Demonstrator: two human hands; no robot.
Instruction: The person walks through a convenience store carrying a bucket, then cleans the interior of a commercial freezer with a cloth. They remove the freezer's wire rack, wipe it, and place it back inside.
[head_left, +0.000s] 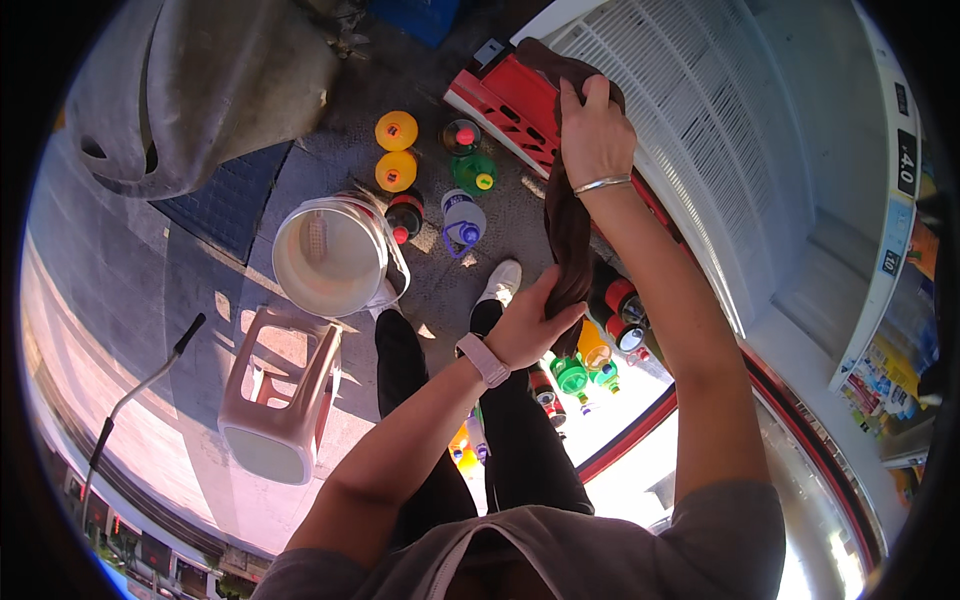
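A long dark brown cloth (568, 225) stretches between my two hands, bunched and partly twisted. My right hand (598, 139), with a silver bangle at its wrist, grips the upper part, and an end of the cloth flops past it to the left. Lower down, my left hand (529, 319) holds the cloth near its other end, thumb and fingers partly around it. Behind the cloth is the red slotted base panel (502, 112) of a white display cooler (780, 172). A white wire shelf (675, 97) shows inside the cooler.
On the pavement stand a white bucket (330, 259), a plastic stool (281, 405), two orange bottles (396, 131), a green bottle (474, 175), and a clear purple-capped bottle (463, 214). Several more bottles (574, 375) lie near my legs. A grey covered object (217, 82) is upper left.
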